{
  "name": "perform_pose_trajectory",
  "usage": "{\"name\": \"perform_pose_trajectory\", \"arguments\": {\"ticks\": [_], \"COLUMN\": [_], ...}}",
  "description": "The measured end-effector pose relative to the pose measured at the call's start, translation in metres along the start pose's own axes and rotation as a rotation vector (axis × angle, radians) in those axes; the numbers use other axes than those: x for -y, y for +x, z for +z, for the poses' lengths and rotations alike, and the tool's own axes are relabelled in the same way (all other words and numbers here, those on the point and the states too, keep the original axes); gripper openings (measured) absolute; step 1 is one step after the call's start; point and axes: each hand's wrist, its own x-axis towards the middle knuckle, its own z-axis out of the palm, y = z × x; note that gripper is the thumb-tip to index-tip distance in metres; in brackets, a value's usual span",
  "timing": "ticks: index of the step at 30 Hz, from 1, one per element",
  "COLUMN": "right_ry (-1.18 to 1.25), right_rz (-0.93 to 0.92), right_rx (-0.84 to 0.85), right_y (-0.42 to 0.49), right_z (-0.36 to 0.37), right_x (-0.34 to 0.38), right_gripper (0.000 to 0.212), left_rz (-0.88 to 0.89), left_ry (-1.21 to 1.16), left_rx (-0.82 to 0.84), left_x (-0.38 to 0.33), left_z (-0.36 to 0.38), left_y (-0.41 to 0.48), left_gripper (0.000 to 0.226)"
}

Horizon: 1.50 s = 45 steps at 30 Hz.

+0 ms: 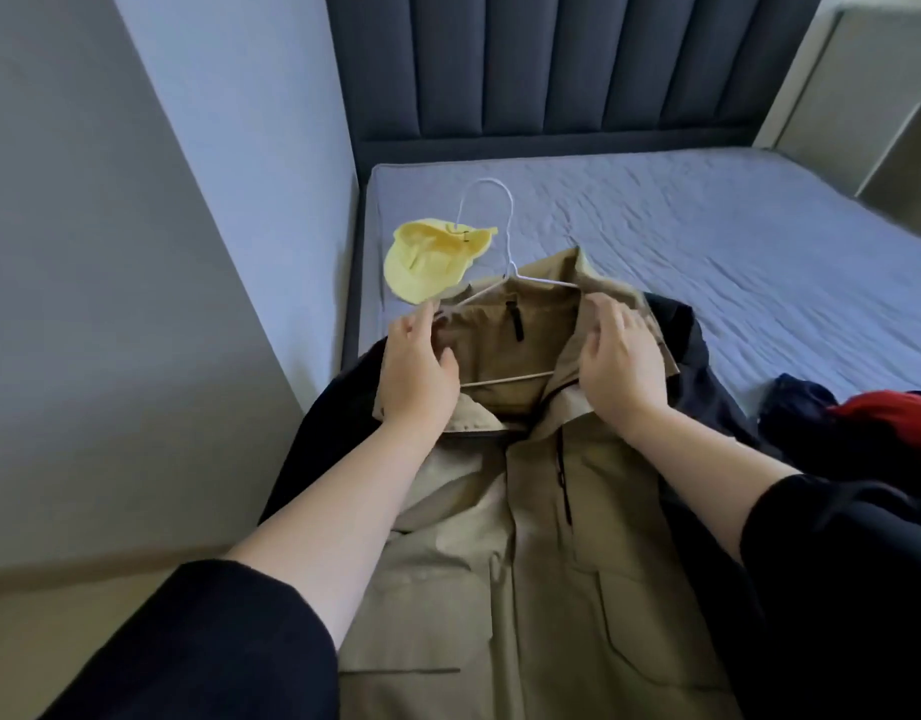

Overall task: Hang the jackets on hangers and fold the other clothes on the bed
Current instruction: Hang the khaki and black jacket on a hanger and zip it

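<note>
Khaki jacket (531, 537) fabric is spread front-up on the near end of the bed (707, 241), with its collar turned toward the padded dark headboard (551, 70). A white wire hanger (516, 275) is set inside the neck opening of the khaki jacket: its lower bar is seen across the inner lining, its hook lies on the sheet beyond the collar, and its two ends are hidden under the fabric and the hands. The left side of the collar is gripped by the left hand (419, 371), fingers behind the edge and thumb in front. The right side of the collar is held by the right hand (622, 363), whose fingers are bent over the folded edge. Black sleeves are worn on both forearms.

A yellow cap (427, 262) lies just beyond the jacket's left shoulder, partly crossed by the hanger hook. A dark garment (707, 387) is spread beneath the jacket and shows on both sides of it. A red garment (884, 413) is bunched with other dark cloth to the right of the jacket. A grey wall (110, 304) stands to the left of the jacket.
</note>
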Motion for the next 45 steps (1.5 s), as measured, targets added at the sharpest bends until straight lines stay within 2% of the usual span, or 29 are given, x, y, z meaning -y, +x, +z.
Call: {"name": "perform_pose_trajectory", "arguments": {"ticks": [3,6,9,11,13,15,16,17,19,21,22,27,29,32,33,37,41,43,45], "right_ry": [-0.052,-0.219,-0.457,-0.589,-0.654,-0.636,-0.613,-0.591,-0.584,-0.593,-0.610,-0.582,-0.495,-0.328,-0.303,-0.266,-0.168,-0.045,0.185], "right_rz": [-0.147,-0.239,-0.340,-0.372,-0.386,-0.423,-0.448,-0.471,-0.523,-0.547,-0.547,-0.511,-0.388,0.097,0.205,0.417,0.513,0.610,0.790], "right_rx": [0.268,0.583,0.750,0.753,0.679,0.526,0.455,0.421,0.388,0.402,0.430,0.606,0.763,0.878,0.891,0.959,0.964,0.979,0.950], "right_y": [-0.032,-0.056,-0.068,-0.071,-0.074,-0.074,-0.074,-0.076,-0.083,-0.089,-0.092,-0.096,-0.098,-0.097,-0.098,-0.102,-0.107,-0.109,-0.112], "right_z": [0.037,0.070,0.090,0.097,0.096,0.090,0.086,0.081,0.071,0.063,0.060,0.066,0.075,0.087,0.093,0.102,0.106,0.106,0.102], "right_x": [0.006,0.006,0.008,0.011,0.013,0.008,0.002,-0.007,-0.028,-0.045,-0.049,-0.034,-0.021,-0.003,-0.003,-0.011,-0.018,-0.020,-0.021], "right_gripper": [0.029,0.039,0.043,0.034,0.020,0.009,0.016,0.019,0.020,0.022,0.022,0.007,0.005,0.021,0.026,0.040,0.020,0.018,0.018], "left_rz": [-0.016,-0.045,-0.021,-0.012,-0.022,0.024,0.055,0.092,0.162,0.162,0.145,0.163,0.129,0.123,0.122,0.125,0.150,0.176,0.230], "left_ry": [-0.039,-0.034,0.070,0.133,0.104,0.032,0.013,0.014,0.076,0.177,0.225,0.368,0.395,0.443,0.439,0.393,0.369,0.311,0.194], "left_rx": [0.066,0.148,0.238,0.313,0.279,0.111,0.081,0.150,0.400,0.608,0.657,0.638,0.620,0.628,0.628,0.643,0.666,0.622,0.504], "left_x": [0.024,0.054,0.080,0.093,0.096,0.095,0.093,0.091,0.089,0.089,0.090,0.093,0.097,0.100,0.101,0.103,0.104,0.103,0.100], "left_z": [0.027,0.049,0.062,0.064,0.063,0.064,0.065,0.066,0.076,0.089,0.093,0.100,0.100,0.101,0.101,0.102,0.099,0.097,0.092], "left_y": [-0.025,-0.062,-0.090,-0.097,-0.097,-0.097,-0.096,-0.097,-0.105,-0.117,-0.122,-0.135,-0.138,-0.140,-0.140,-0.140,-0.140,-0.139,-0.140], "left_gripper": [0.062,0.060,0.072,0.082,0.076,0.042,0.023,0.013,0.004,0.035,0.049,0.067,0.072,0.075,0.075,0.075,0.071,0.061,0.037]}}
